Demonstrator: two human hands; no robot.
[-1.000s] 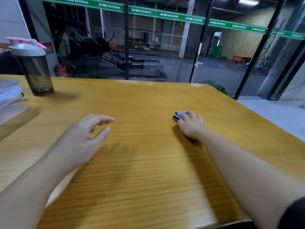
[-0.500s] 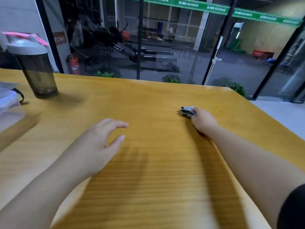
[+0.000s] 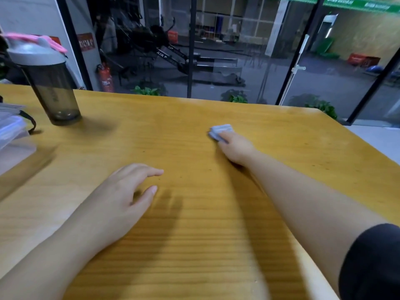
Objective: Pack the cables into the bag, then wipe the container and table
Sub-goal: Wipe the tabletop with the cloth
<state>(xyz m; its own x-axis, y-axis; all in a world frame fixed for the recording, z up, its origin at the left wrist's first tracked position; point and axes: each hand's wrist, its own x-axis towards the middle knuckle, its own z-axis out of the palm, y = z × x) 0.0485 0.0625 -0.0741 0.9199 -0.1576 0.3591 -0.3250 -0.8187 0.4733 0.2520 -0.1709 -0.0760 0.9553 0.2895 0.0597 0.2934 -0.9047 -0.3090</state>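
Cloth (image 3: 220, 130): mostly under the right hand (image 3: 236, 149); only a grey folded corner pokes out past the fingertips, so its full shape can't be told.
Right fingers (image 3: 224, 138): smeared by motion, no telling one from another where they lie on the cloth.
Left hand (image 3: 121, 198): palm side hidden; whether it touches the table (image 3: 292, 137) beneath the fingers can't be told.
Container (image 3: 12, 135): far left of the left fingers, cut by the frame edge, blurred; contents unreadable.
Strap (image 3: 30, 121): dark loop by the container, its near end hidden.
Bottle (image 3: 46, 83): lid blurred, print on its side too small.
Sleeve (image 3: 372, 263): cut off at the corner.
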